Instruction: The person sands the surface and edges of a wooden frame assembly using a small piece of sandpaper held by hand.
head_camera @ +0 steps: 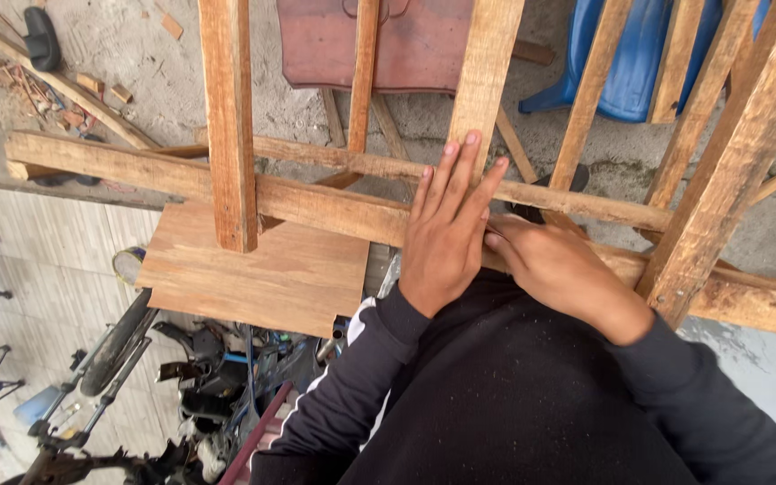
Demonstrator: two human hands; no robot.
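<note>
We press our left hand (446, 229) flat, fingers spread, onto the upright wooden slat (487, 81) where it meets the long cross rail (316, 202) near the middle of the frame. Our right hand (554, 265) tucks in just beside it, fingers curled tight against the rail, perhaps pinching something thin, though the left hand hides the fingertips and we cannot tell for sure.

The risk here: with only a flat palm holding the slat, any shove from the right hand could make it skate sideways off the joint. The raw timber also looks rough enough to leave splinters in bare skin.

The slat's long axis runs from the middle towards the top edge, leaning a little right. The rail's long axis crosses it, running from the left edge down to the lower right, above the plywood board (262, 269) at centre left.
</note>
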